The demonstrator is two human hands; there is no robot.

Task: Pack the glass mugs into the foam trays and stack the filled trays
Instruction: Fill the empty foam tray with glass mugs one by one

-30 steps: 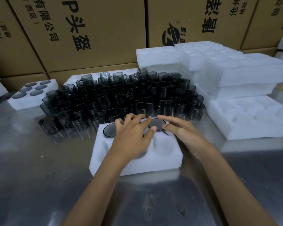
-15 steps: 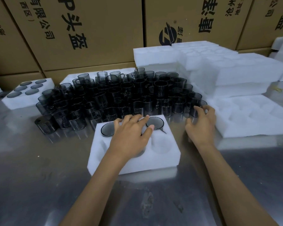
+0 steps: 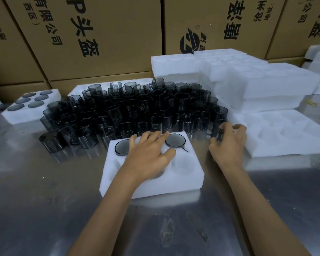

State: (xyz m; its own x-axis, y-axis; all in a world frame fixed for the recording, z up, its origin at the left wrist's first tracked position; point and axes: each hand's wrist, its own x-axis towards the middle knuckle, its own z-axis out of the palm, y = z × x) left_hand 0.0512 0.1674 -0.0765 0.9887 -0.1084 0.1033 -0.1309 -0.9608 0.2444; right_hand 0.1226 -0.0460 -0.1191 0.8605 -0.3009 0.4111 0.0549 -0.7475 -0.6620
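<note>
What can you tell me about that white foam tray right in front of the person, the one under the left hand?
The foam tray is a thick white block lying flat on the shiny metal table, with round pockets cut in its top. Two far pockets hold dark glass mugs; the near right pocket is empty. The left hand rests flat on its middle, hiding other pockets. The right hand is off to its side, not touching it.

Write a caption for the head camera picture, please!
Left hand rests on foam tray; right hand grips a smoky glass mug.
</note>
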